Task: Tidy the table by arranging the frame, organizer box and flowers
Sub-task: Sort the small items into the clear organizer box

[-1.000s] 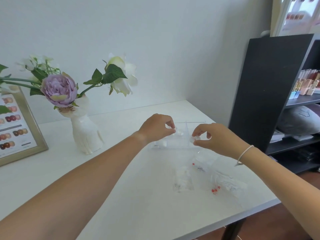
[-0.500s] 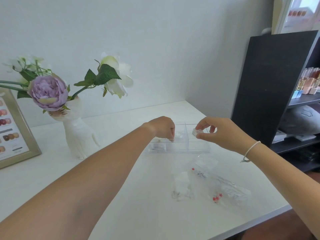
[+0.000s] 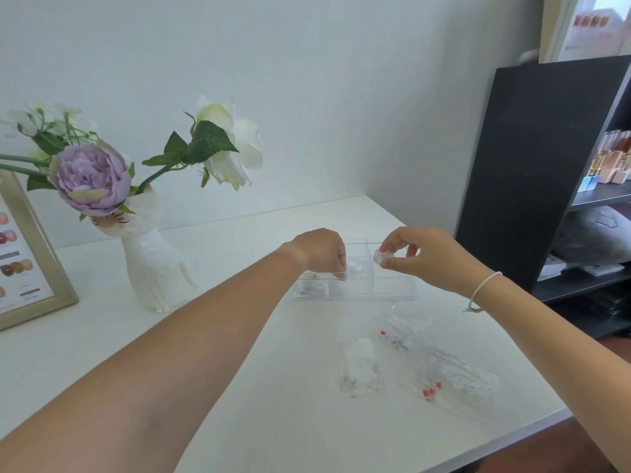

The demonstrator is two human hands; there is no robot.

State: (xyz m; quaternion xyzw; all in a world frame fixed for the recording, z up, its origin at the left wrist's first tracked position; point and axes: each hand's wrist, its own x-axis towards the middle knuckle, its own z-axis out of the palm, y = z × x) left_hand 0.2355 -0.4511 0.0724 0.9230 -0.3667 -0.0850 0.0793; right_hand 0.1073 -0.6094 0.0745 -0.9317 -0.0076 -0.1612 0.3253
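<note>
Clear plastic organizer box (image 3: 355, 285) sitting toward the table's (image 3: 239, 387) far right corner, looking light, stiff and slippery, best gripped by its end walls, with left hand (image 3: 321, 250) curling fingertips into a compartment, contents unclear, right hand (image 3: 423, 256) pinching a small clear pot (image 3: 381, 257) above it.

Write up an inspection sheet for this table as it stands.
Surface: white table, bare at the near left.
Job's things: clear organizer box centre-right; gold frame at the left edge; flowers in a white hand-shaped vase.
Clutter: three clear plastic bags in front of the box, two with small red bits.
Hands: left hand reaches into the box, fingers curled, contents hidden; right hand pinches a small clear piece above the box.
Cables: nothing seen.
Surroundings: white wall; black shelving unit on the right.
</note>
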